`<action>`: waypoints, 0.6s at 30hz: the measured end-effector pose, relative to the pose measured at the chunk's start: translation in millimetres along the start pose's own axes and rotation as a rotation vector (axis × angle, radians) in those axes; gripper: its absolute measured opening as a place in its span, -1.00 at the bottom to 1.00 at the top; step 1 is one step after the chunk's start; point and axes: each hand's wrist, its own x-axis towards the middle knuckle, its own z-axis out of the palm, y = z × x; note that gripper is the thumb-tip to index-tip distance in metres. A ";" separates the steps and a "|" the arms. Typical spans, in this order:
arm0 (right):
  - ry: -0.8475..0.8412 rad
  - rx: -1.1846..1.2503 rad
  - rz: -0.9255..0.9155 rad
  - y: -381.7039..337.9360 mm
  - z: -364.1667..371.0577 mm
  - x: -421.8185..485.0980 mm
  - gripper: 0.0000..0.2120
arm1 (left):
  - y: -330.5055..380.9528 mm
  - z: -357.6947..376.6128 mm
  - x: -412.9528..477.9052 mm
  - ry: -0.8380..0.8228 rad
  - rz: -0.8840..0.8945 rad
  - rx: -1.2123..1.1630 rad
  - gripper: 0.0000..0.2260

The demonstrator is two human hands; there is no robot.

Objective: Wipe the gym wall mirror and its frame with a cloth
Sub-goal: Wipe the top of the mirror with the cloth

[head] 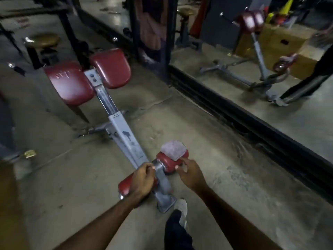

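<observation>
A dim gym with a scuffed concrete floor (225, 181). Along the right side a wall mirror (288, 114) runs from far to near, its dark frame (234, 114) meeting the floor. The glass looks dull and hazy and reflects the floor and gym gear.

The cloth (173, 149) is small, pale grey and folded into a rough square. It lies on top of the right red roller pad (168, 164) at the near end of an exercise bench (122, 130), well apart from the mirror.

A person stands over that near end. The left hand (142, 179) grips the bench where its grey post meets the left red roller pad (124, 186), fingers curled tight. The right hand (191, 173) sits just beside the right roller, fingers loosely bent with the tips at the pad's near face, below the cloth; whether it holds anything cannot be told. One white shoe (182, 208) shows below, partly hidden by a dark trouser leg.

The whole view is blurred, and the far corners are too dark to read. A round stool (43, 40) stands far left. In the reflection sits a brown cardboard box (281, 42); its contents cannot be seen.
</observation>
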 end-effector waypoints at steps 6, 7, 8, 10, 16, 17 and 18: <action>-0.298 -0.223 0.118 82.6 47.8 144.2 -0.32 | -3.9 59.2 93.6 -0.125 -0.126 0.264 -0.91; -0.405 -0.281 0.131 76.6 44.5 156.3 -0.33 | -2.6 65.1 103.6 -0.117 -0.132 0.293 -0.91; -0.474 -0.352 0.120 73.2 42.2 169.0 -0.33 | 2.1 69.5 113.5 -0.128 -0.164 0.332 -0.92; -0.493 -0.513 0.055 78.1 46.0 193.3 -0.27 | -3.9 81.5 133.1 -0.131 -0.217 0.361 -0.88; -0.643 -0.805 -0.067 107.1 86.5 242.6 -0.14 | -37.2 118.7 168.6 -0.127 -0.364 0.289 -0.69; -0.639 -0.856 -0.104 108.7 89.8 247.4 -0.19 | -38.4 120.9 169.2 -0.108 -0.368 0.265 -0.71; -0.629 -0.881 -0.139 108.7 90.7 250.2 -0.28 | -42.5 122.9 168.6 -0.107 -0.388 0.266 -0.76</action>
